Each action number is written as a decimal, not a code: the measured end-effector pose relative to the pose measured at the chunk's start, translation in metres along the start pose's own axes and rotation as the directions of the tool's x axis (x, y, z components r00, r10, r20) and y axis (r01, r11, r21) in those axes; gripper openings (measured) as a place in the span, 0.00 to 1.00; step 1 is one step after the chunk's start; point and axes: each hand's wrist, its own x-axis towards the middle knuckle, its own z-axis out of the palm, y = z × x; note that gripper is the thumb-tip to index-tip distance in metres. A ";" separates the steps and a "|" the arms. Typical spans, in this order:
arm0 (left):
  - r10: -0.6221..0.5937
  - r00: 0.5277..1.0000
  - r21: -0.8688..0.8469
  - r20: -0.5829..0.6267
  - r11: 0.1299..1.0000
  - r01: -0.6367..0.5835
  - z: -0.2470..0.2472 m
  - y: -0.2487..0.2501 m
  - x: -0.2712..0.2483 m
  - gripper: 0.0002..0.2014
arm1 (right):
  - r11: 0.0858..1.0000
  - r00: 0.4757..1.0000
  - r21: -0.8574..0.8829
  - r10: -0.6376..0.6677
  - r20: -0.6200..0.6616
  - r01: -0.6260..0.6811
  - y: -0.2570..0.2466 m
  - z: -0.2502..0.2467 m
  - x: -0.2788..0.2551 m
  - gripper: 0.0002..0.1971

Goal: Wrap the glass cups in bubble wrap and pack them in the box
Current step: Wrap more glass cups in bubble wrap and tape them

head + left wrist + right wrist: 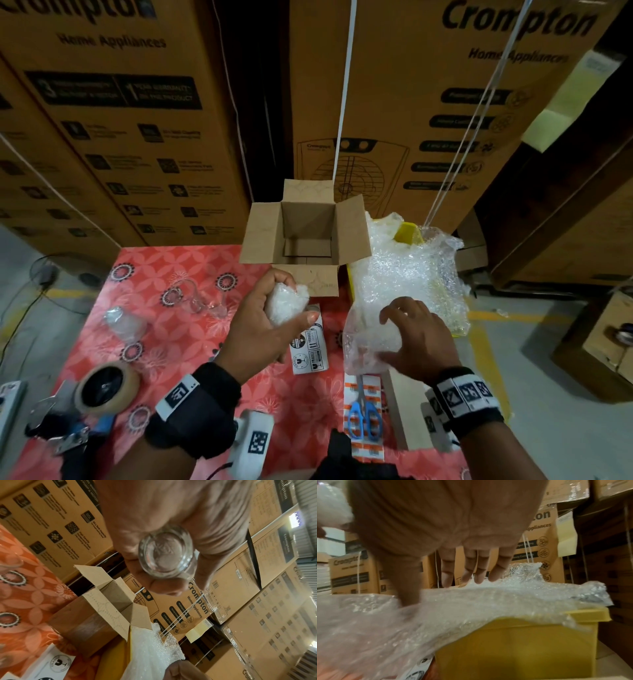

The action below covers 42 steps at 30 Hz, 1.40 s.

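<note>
My left hand (298, 299) grips a glass cup bundled in bubble wrap (284, 308), held just in front of the open cardboard box (308, 229). In the left wrist view the cup's clear base (167, 553) shows between my fingers. My right hand (387, 335) hovers with spread fingers over a loose bubble wrap sheet (407, 274), and its thumb (409, 588) presses into the wrap. Bare glass cups (191, 296) lie on the red floral cloth, with another wrapped bundle (125, 323) to their left. The box looks empty inside.
The bubble wrap drapes over a yellow box (522, 649) right of the carton. A tape dispenser (102, 387), a roll of fragile stickers (308, 346) and blue scissors (364, 414) lie near the front edge. Large cartons (411, 102) wall in the back.
</note>
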 end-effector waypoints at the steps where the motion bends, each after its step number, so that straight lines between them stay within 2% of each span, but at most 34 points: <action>1: -0.005 1.000 -0.008 0.000 1.000 0.005 -0.001 0.001 0.000 0.25 | 1.000 0.998 0.023 0.007 -0.065 -0.006 0.004 -0.001 0.001 0.23; 3: -0.014 1.000 -0.010 0.004 1.000 0.014 -0.003 0.002 0.001 0.22 | 0.990 0.984 0.139 0.063 -0.166 -0.040 0.010 -0.005 0.003 0.08; 5: -0.019 1.000 -0.019 0.002 1.000 0.019 -0.001 0.006 0.002 0.18 | 0.912 0.960 0.394 0.199 -0.196 -0.109 0.013 -0.011 0.006 0.01; 7: -0.020 1.000 -0.053 -0.002 0.998 0.019 0.002 0.010 0.004 0.15 | 0.719 0.915 0.673 0.370 -0.163 -0.171 0.012 -0.022 0.010 0.03; 9: -0.021 1.000 -0.085 0.015 0.996 0.022 0.006 0.013 0.007 0.13 | 0.494 0.871 0.854 0.478 -0.110 -0.163 0.005 -0.038 0.013 0.05; 11: -0.007 1.000 -0.076 0.023 0.997 0.009 0.010 0.015 0.010 0.12 | 0.297 0.845 0.950 0.529 -0.077 -0.100 -0.007 -0.058 0.013 0.07; 13: 0.009 1.000 -0.064 0.022 0.998 -0.008 0.015 0.020 0.013 0.11 | 0.166 0.826 0.986 0.558 -0.081 -0.016 -0.022 -0.079 0.012 0.09; 16: 0.060 0.991 -0.077 0.122 0.996 -0.050 0.024 0.036 0.015 0.22 | -0.028 0.852 0.994 0.519 -0.074 0.104 -0.050 -0.106 0.014 0.12; 17: 0.076 0.986 -0.071 0.145 0.995 -0.066 0.027 0.041 0.016 0.24 | -0.066 0.868 0.990 0.491 -0.077 0.125 -0.061 -0.112 0.016 0.12; 19: 0.122 0.985 -0.025 0.119 0.992 -0.120 0.032 0.048 0.020 0.16 | -0.096 0.894 0.984 0.439 -0.092 0.149 -0.083 -0.122 0.021 0.09; 22: 0.176 0.984 -0.013 -0.008 0.984 -0.176 0.032 0.056 0.023 0.03 | -0.114 0.925 0.978 0.359 -0.125 0.176 -0.111 -0.130 0.028 0.06; 24: 0.227 0.970 0.022 -0.090 0.974 -0.225 0.026 0.064 0.020 0.07 | -0.141 0.940 0.972 0.314 -0.135 0.187 -0.127 -0.134 0.031 0.07; 27: 0.284 0.948 0.112 -0.145 0.956 -0.270 0.010 0.073 0.014 0.15 | -0.224 0.961 0.961 0.256 -0.100 0.160 -0.148 -0.137 0.037 0.06; 30: 0.325 0.923 0.196 -0.206 0.938 -0.287 -0.007 0.073 0.010 0.15 | -0.272 0.969 0.951 0.232 -0.081 0.145 -0.169 -0.135 0.044 0.04; 32: 0.333 0.907 0.224 -0.258 0.934 -0.279 -0.019 0.074 0.006 0.11 | -0.247 0.970 0.956 0.220 -0.104 0.158 -0.183 -0.131 0.047 0.04; 35: 0.325 0.903 0.278 -0.282 0.928 -0.247 -0.038 0.075 -0.001 0.08 | -0.153 0.969 0.971 0.197 -0.152 0.183 -0.203 -0.126 0.051 0.05; 38: 0.351 0.891 0.368 -0.288 0.899 -0.236 -0.059 0.072 -0.004 0.10 | -0.163 0.979 0.974 0.154 -0.134 0.159 -0.220 -0.124 0.053 0.14; 40: 0.338 0.885 0.329 -0.320 0.916 -0.231 -0.072 0.072 -0.006 0.09 | -0.152 0.985 0.978 0.116 -0.129 0.146 -0.229 -0.123 0.055 0.19; 42: 0.324 0.886 0.283 -0.331 0.930 -0.234 -0.083 0.071 -0.006 0.04 | -0.094 0.984 0.984 0.107 -0.143 0.153 -0.238 -0.123 0.056 0.20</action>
